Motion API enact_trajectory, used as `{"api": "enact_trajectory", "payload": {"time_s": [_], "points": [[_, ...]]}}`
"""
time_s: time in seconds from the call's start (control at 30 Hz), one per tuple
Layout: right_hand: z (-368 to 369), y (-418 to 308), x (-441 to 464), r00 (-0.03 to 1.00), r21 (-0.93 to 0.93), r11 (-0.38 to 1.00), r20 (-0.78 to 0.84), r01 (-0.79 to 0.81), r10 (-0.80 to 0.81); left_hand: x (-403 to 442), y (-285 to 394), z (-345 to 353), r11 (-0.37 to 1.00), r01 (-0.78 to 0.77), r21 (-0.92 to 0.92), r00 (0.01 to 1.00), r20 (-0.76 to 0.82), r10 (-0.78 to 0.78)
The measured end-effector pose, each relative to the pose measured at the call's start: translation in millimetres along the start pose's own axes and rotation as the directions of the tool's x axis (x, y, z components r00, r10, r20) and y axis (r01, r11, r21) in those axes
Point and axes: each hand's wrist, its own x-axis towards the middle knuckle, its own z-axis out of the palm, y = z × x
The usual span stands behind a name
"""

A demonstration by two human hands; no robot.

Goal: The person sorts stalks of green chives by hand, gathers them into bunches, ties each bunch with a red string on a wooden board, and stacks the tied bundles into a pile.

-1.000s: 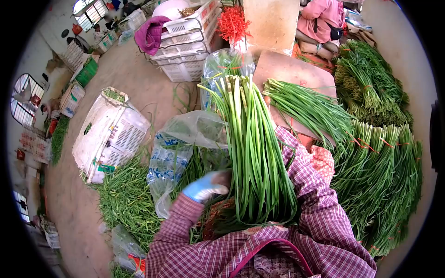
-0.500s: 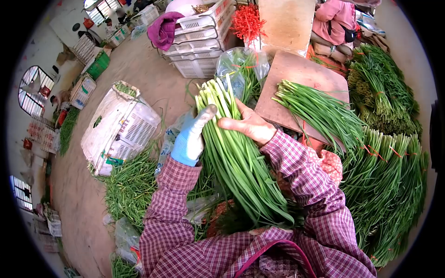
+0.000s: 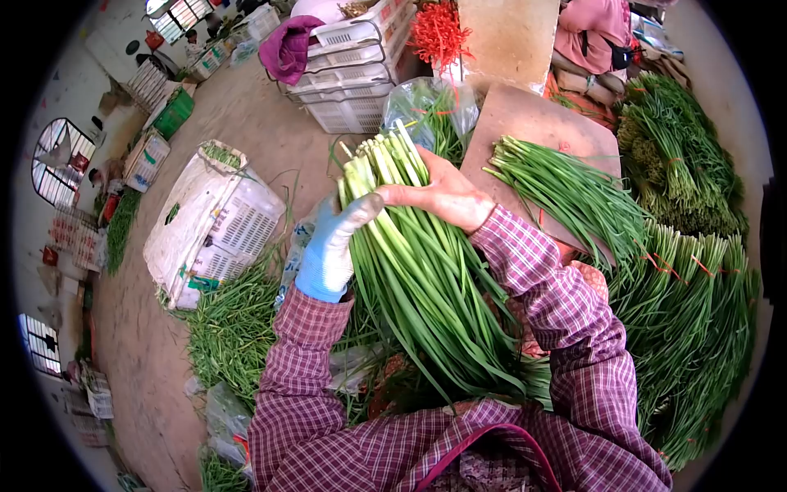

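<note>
A thick bunch of garlic chives (image 3: 426, 271) is held between my two hands, its pale cut ends pointing up and away and the long green leaves hanging toward my lap. My left hand (image 3: 334, 242), in a blue and white glove, wraps the left side near the pale ends, thumb across the front. On the other side my bare right hand (image 3: 438, 195) grips the stalks, its thumb reaching across to the left thumb. The fingers behind the bunch are hidden. Right of my hands, a smaller pile of chives (image 3: 566, 193) lies on a brown board (image 3: 512, 115).
Bunches of chives tied with red bands (image 3: 693, 328) are stacked at the right. Red ties (image 3: 438, 37) hang near white stacked crates (image 3: 352, 90). Left stands a covered white crate (image 3: 221, 225), with loose greens (image 3: 234, 328) below it. A person in pink (image 3: 590, 37) sits at the back.
Both hands have drawn closer together, and the thumbs now meet across the stalks. The bunch looks more spread out, its leaves shifted slightly. My right forearm has moved a little to the right.
</note>
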Motion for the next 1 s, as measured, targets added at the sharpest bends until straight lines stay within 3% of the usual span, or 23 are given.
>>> {"api": "enact_trajectory", "payload": {"time_s": [0.03,0.1,0.17,0.23,0.4,0.43,0.53,0.6,0.63,0.7,0.77,0.87,0.93,1.0], "points": [[1,-1,4,1.0,0.001,1.0,0.0,0.001,-0.001,1,2,5,0.994,-0.08,0.073,0.997,-0.004,0.081],[3,-3,11,0.995,-0.093,0.99,0.007,0.103,-0.103,3,11,11,0.988,-0.068,0.139,0.998,0.006,0.067],[3,-6,12,0.994,-0.103,0.989,-0.005,0.108,-0.109,5,14,13,0.957,-0.089,0.278,0.996,0.018,0.088],[3,-23,4,0.999,-0.016,0.999,-0.038,-0.033,0.032,2,13,15,0.957,-0.104,0.272,0.994,0.003,0.107],[-5,-26,-6,0.971,0.234,0.954,-0.106,-0.187,0.216,-2,5,-11,0.995,-0.006,0.101,0.995,-0.1,0.016],[-7,-22,-4,0.97,0.219,0.957,-0.114,-0.188,0.217,-3,6,-10,0.998,0.048,0.036,0.993,-0.112,-0.044],[-4,-17,3,0.986,0.12,0.989,-0.131,-0.088,0.104,-3,9,8,0.996,-0.036,0.078,0.994,-0.099,0.043],[-3,-23,8,0.993,-0.153,0.988,-0.116,-0.02,0.002,2,8,14,0.996,-0.064,0.064,0.994,-0.079,0.069],[-3,-27,9,0.993,-0.152,0.988,-0.119,-0.02,0.002,5,8,15,0.996,-0.062,0.064,0.995,-0.076,0.067],[-3,-32,10,0.984,-0.094,0.983,-0.097,-0.158,0.149,9,10,14,0.995,-0.056,0.078,0.997,-0.043,0.059],[-3,-32,10,0.983,-0.08,0.984,-0.109,-0.157,0.148,7,13,16,0.996,-0.053,0.074,0.997,-0.047,0.057],[-2,-36,8,0.984,-0.099,0.99,-0.16,-0.102,0.085,2,19,18,0.997,-0.034,0.071,0.978,-0.201,0.048],[-2,-43,6,0.978,0.062,0.994,-0.187,-0.085,0.095,0,24,18,0.993,-0.055,-0.108,0.992,-0.117,0.042],[4,-45,6,0.98,0.039,0.998,-0.192,-0.055,0.061,-3,27,20,0.981,-0.061,-0.183,0.997,-0.057,0.052]]}}
